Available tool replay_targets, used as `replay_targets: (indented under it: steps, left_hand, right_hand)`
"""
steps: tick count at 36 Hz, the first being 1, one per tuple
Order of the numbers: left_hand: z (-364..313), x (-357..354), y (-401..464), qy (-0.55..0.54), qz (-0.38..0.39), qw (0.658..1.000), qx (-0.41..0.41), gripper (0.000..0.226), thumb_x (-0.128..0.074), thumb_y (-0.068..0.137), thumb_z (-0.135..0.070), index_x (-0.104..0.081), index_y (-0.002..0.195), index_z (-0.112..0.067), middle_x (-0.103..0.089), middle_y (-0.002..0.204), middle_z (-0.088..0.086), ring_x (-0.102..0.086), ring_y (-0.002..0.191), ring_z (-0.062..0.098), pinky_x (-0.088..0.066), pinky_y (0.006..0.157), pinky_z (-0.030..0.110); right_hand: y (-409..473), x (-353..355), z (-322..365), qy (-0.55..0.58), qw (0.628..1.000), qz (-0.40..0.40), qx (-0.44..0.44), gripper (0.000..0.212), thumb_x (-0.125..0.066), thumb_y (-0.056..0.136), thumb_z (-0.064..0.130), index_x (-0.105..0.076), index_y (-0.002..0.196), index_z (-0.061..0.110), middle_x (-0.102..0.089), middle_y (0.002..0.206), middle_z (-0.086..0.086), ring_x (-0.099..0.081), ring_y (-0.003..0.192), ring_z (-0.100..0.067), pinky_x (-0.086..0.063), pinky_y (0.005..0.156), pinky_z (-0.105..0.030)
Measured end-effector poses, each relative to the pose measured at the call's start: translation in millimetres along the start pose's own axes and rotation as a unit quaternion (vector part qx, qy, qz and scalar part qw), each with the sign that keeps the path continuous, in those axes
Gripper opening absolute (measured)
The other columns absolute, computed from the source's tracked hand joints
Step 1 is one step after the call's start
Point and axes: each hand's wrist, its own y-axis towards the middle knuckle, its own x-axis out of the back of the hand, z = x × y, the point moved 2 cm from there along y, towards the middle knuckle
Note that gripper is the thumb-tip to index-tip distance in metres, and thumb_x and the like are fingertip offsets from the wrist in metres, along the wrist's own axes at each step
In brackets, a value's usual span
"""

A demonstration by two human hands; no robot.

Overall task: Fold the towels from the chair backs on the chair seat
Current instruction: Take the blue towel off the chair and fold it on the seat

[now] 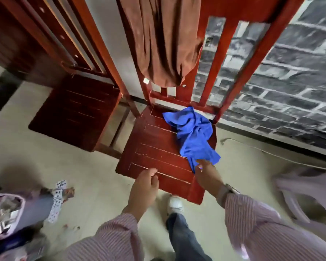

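A blue towel point(193, 135) lies crumpled on the right side of the red wooden chair seat point(154, 155), one end hanging toward the seat's front right edge. A brown towel point(164, 44) hangs bunched over the chair back point(226, 59). My right hand point(205, 174) pinches the near corner of the blue towel. Over the front edge of the seat hovers my left hand point(146, 187), fingers loosely curled, holding nothing.
A second dark red chair point(75, 110) stands to the left. Playing cards point(57, 200) lie scattered on the floor at lower left beside a basket point(4, 213). A pale plastic chair point(309, 196) lies at right. A brick-patterned wall point(282, 81) is behind.
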Motion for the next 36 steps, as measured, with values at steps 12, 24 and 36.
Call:
replay_targets:
  steps: [12,24,36]
  left_hand:
    - [28.0,-6.7,50.5,-0.007,0.028,0.999,0.017,0.028,-0.044,0.094,-0.019,-0.055,0.121,-0.016,-0.058,0.119,-0.001,-0.056,0.110,0.015,-0.044,0.096,0.026]
    - [-18.3,11.1,89.9,0.033,0.105,0.983,-0.148,0.056,-0.054,0.089,-0.031,-0.029,0.140,-0.029,-0.034,0.143,-0.005,-0.037,0.129,0.011,-0.034,0.109,0.035]
    - [-155.3,35.5,58.6,0.073,0.237,0.858,-0.450,0.029,-0.057,0.086,-0.018,-0.061,0.114,-0.013,-0.066,0.113,0.009,-0.059,0.109,0.026,-0.035,0.089,0.019]
  right_hand:
    - [110.5,-36.1,17.4,-0.153,0.975,-0.153,-0.056,0.076,-0.063,0.073,0.056,-0.039,0.127,0.008,-0.030,0.144,-0.014,-0.024,0.135,-0.032,-0.023,0.106,-0.051]
    - [60.4,6.5,14.5,0.324,0.917,-0.222,-0.071,0.017,-0.041,0.092,0.008,-0.048,0.106,0.003,-0.048,0.074,-0.014,-0.044,0.072,-0.021,-0.034,0.063,-0.022]
    - [-89.0,110.3,53.8,0.291,0.930,-0.222,0.026,0.010,-0.055,0.077,0.030,-0.061,0.079,0.023,-0.061,0.069,0.007,-0.053,0.060,0.006,-0.041,0.063,-0.012]
